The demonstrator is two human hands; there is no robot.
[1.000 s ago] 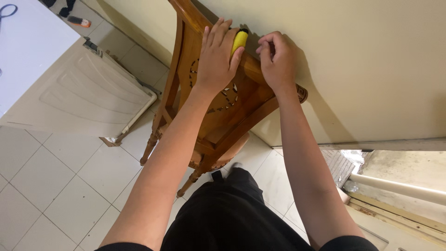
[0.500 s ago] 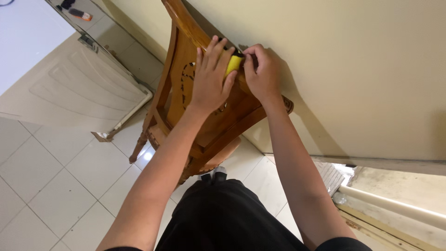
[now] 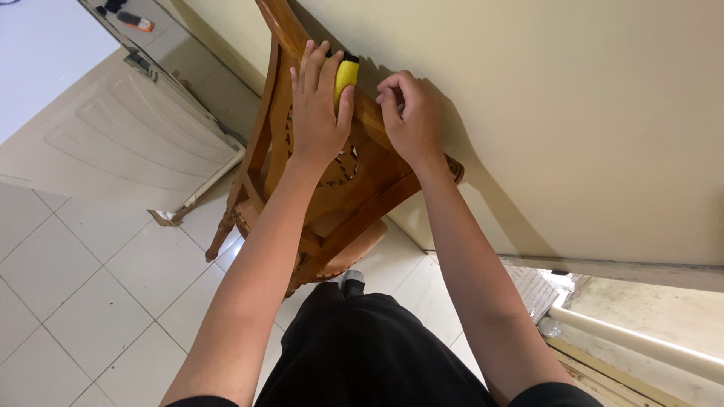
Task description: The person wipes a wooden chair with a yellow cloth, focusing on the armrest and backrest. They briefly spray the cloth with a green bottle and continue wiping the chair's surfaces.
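A carved wooden chair (image 3: 354,188) stands against a cream wall (image 3: 573,113). My left hand (image 3: 317,105) lies flat over the chair's top rail and presses a small yellow object with a black end (image 3: 345,75) against the wood. My right hand (image 3: 411,117) sits a little to the right on the same rail, fingers curled with the tips pinched together; whether anything is between them is hidden. The two hands are a short gap apart.
White floor tiles (image 3: 90,301) lie to the left and below. A white appliance top (image 3: 38,60) and a beige ribbed panel (image 3: 128,143) stand at the left. A doorway threshold with a white pipe (image 3: 641,343) is at the lower right.
My left hand has slid the yellow object left and up along the chair's rail. The right hand, which was touching the object half a second ago, is now apart from it.
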